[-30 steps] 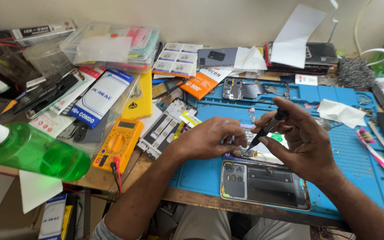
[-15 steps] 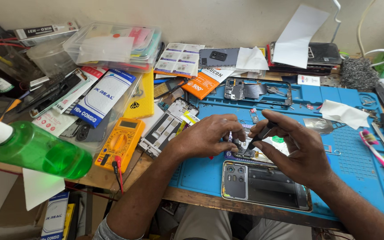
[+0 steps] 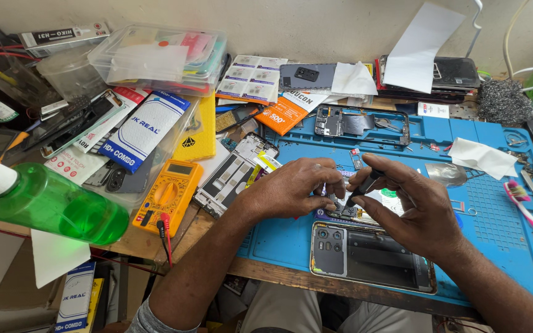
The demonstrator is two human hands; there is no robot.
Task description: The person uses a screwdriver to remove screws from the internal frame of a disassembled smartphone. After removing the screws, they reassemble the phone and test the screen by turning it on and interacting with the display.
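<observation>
Head camera looks down on a small circuit board point(image 3: 348, 211) lying on a blue work mat point(image 3: 495, 228), just above an opened phone body point(image 3: 371, 256) that rests near the mat's front edge. Left hand point(image 3: 291, 188) lies over the board's left side, its fingers curled and pressed close, the fingertips point(image 3: 335, 191) holding the board down. Right hand point(image 3: 411, 206) comes in from the right, thumb and forefinger pinching a thin dark tool point(image 3: 360, 190) whose tip touches the board. Farther back on the mat sits a bare phone frame point(image 3: 360, 122), and a white cloth point(image 3: 481, 157) lies to the right, with a pink toothbrush point(image 3: 530, 213) at the mat's right side. Left of the mat, on the wooden bench, are a yellow multimeter point(image 3: 171, 194), another phone frame point(image 3: 232, 176) and a green spray bottle point(image 3: 50, 202) lying on its side.
</observation>
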